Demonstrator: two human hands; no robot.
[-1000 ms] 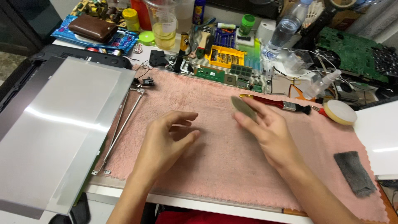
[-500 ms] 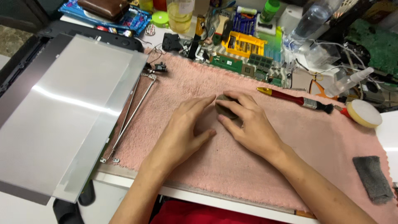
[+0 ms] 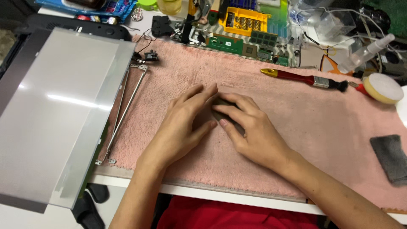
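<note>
Pink towelling [image 3: 296,114] covers the counter [image 3: 237,197], and both hands lie flat on it near its middle. Between them sits a small dark flat piece [image 3: 221,103], mostly hidden; only a sliver shows between the fingertips. The left hand [image 3: 184,123] rests with fingers together and stretched out, their tips touching the piece's left edge, thumb lying just below it. The right hand [image 3: 250,127] lies over the piece from the right, fingers pressed down on top of it, so the piece is under its fingertips rather than gripped. Neither hand is closed around anything.

To the left, a large grey panel [image 3: 55,114] overhangs the towel's edge, with two thin metal hinge rods [image 3: 127,106] lying alongside it. Well apart on the right lie a red-handled brush [image 3: 305,78], a round yellow sponge pad [image 3: 383,87] and a grey cloth [image 3: 392,157]. Green circuit boards [image 3: 237,44] sit beyond the towel's far edge.
</note>
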